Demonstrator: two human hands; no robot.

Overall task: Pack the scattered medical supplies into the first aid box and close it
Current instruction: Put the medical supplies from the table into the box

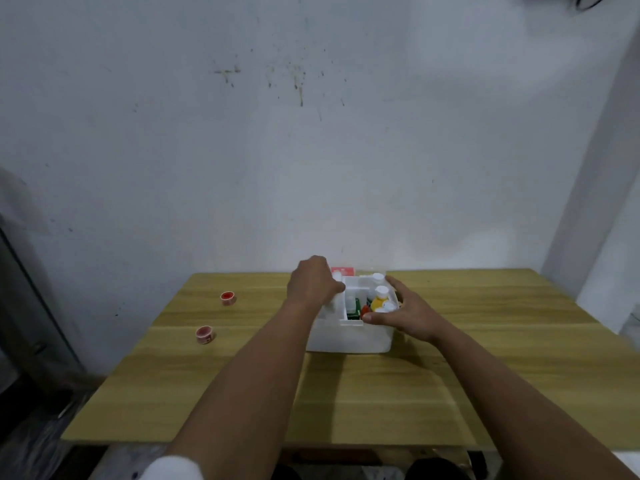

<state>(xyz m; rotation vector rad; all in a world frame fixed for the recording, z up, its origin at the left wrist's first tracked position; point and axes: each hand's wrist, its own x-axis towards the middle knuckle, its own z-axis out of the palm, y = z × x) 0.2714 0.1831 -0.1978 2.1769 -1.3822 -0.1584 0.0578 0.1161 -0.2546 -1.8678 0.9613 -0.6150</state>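
The white first aid box (pixel 349 337) stands open at the table's middle, with its red-marked lid (pixel 343 271) raised behind it. Inside are a yellow bottle (pixel 379 301) with a white cap, other white-capped bottles, a green pack (pixel 353 312) and a small red item (pixel 365 310). My left hand (pixel 313 284) is curled over the box's left compartment, closed on a blurred white bottle (pixel 333 302). My right hand (pixel 408 311) grips the box's right side, thumb on the front rim. Two small red round containers (pixel 228 298) (pixel 205 334) lie loose on the table to the left.
The wooden table (pixel 485 358) is pushed against a stained white wall. Its front edge runs close to my body. A dark object stands on the floor past the table's left edge.
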